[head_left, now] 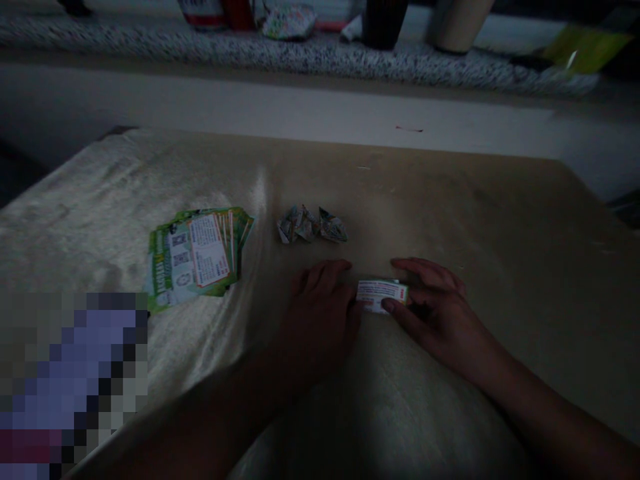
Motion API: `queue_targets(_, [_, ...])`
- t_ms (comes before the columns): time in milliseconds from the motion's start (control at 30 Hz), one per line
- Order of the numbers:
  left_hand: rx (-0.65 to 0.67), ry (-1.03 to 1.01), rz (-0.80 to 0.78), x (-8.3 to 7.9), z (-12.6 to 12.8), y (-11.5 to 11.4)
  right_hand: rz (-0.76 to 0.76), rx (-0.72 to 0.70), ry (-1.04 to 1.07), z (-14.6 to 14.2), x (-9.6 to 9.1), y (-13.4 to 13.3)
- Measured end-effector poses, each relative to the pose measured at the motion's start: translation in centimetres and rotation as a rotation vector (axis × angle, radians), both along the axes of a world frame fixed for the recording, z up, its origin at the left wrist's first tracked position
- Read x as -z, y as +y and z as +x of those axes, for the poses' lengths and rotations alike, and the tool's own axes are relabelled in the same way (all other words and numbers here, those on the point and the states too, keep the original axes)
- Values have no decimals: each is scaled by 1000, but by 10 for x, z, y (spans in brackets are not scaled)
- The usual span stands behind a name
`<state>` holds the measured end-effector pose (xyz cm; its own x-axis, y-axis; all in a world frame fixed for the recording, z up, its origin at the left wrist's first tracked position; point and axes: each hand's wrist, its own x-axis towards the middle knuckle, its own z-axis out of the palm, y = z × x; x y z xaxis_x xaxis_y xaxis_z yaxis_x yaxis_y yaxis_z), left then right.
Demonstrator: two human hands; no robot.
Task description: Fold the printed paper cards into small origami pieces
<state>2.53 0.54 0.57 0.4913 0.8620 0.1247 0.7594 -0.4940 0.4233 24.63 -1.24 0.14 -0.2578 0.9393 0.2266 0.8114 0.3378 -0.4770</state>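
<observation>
A small folded paper leaflet (373, 293), white with printed lines and a thin green edge, lies low over the cloth between my hands. My right hand (443, 313) grips its right end, thumb on top and fingers behind. On the left, my left hand (323, 300) rests palm down with its fingers laid forward, its thumb side against the leaflet's left edge. Several small folded paper pieces (333, 227) stand in a row just beyond the hands. Farther left is a fanned stack of green and white printed leaflets (207, 250).
A pale cloth (525, 267) covers the table. Behind it, a speckled stone ledge (320, 50) holds a dark cup (384, 23), a beige container (460, 27), a crumpled printed packet (289, 22) and a yellow item (585, 50). A blurred-out blue shape (75, 360) covers the lower left.
</observation>
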Motion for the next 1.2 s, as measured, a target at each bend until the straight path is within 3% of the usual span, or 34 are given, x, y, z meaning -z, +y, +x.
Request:
queue_targets(267, [-88, -19, -67, -4, 3, 2, 1, 40, -21, -5, 0, 1])
queue_targets(1200, [-150, -51, -40, -1, 3, -2, -9, 68, -85, -9, -3, 1])
